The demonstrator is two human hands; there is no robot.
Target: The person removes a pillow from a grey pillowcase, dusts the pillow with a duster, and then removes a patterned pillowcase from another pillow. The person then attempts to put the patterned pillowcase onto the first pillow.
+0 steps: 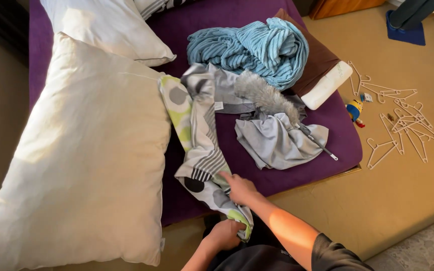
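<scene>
A bed [257, 25] covered in a purple sheet fills most of the head view, set on a tan floor [388, 190]. A large cream pillow [81, 155] lies along the bed's left side, with a second white pillow [111, 27] above it. At the far end sits a bundled light-blue ribbed blanket [252, 47], resting partly on a brown pillow [317, 62] with a white end. Running from the middle of the bed down over its near edge is a patterned pillowcase [199, 145], grey, white and lime green with dark dots and stripes. To its right lies a crumpled grey cloth [277, 143], and across that a fluffy grey duster [269, 98] with a thin handle. White plastic hangers [403, 123] are scattered on the floor to the right, near a small yellow-and-blue toy [355, 110]. The person's right hand [239, 188] pinches the pillowcase at the bed's edge, fingers closed on the fabric. The left hand [224, 233], lower down, grips the pillowcase's hanging green-edged end.
</scene>
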